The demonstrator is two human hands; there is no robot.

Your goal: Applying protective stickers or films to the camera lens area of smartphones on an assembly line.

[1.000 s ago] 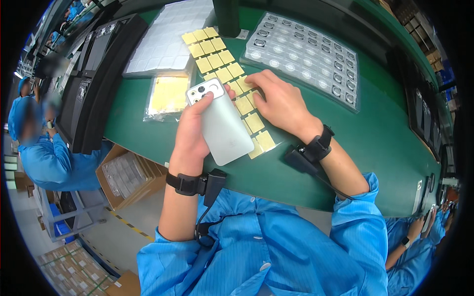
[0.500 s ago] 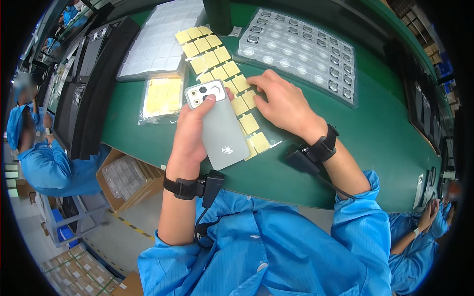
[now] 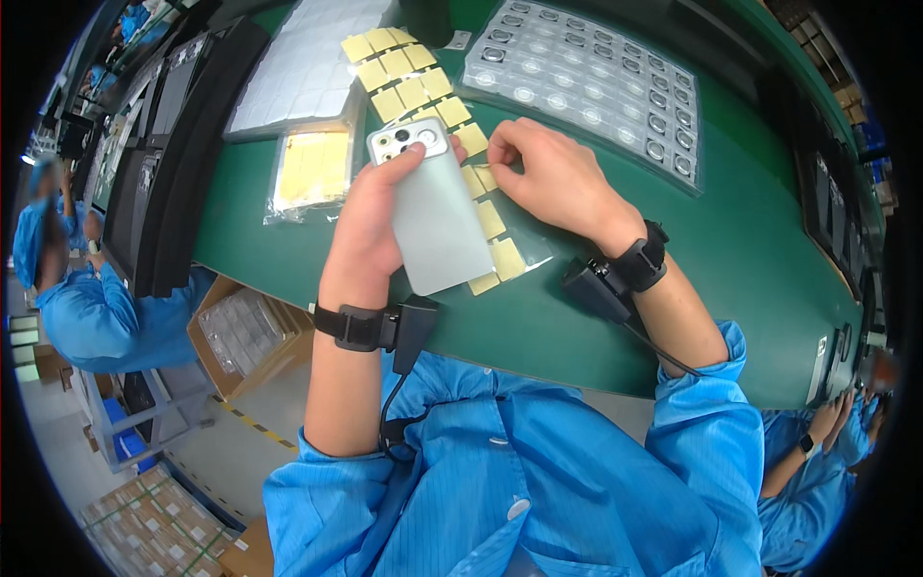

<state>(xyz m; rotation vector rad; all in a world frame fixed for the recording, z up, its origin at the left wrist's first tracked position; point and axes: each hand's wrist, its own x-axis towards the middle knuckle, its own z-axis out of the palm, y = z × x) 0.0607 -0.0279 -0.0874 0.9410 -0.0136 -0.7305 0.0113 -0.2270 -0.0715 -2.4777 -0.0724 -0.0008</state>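
Left hand (image 3: pixel 368 219) grips silver rectangular phone (image 3: pixel 442 226) near green tabletop's (image 3: pixel 577 337) front edge; right hand (image 3: pixel 562 180) narrow, hold unclear, at yellow-squared sheet (image 3: pixel 411 93).

Bench (image 3: pixel 538 337) brt lit; pale sheen on phone (image 3: pixel 444 231); fisheye dist. @ edges.

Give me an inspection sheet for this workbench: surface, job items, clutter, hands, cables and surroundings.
Surface: green tabletop, bearing trays and sheets.
Job items: pale phone, back toward the camera, overlapping the sheet of yellow pieces in view.
Clutter: clear tray of round parts; white tray; bagged yellow pieces.
Hands: left hand grips the phone, thumb by its cameras; right hand is at the sheet's edge, contact unclear.
Cables: black cables run from both wrist devices.
Surroundings: co-worker in blue at left; open cardboard box nearby.
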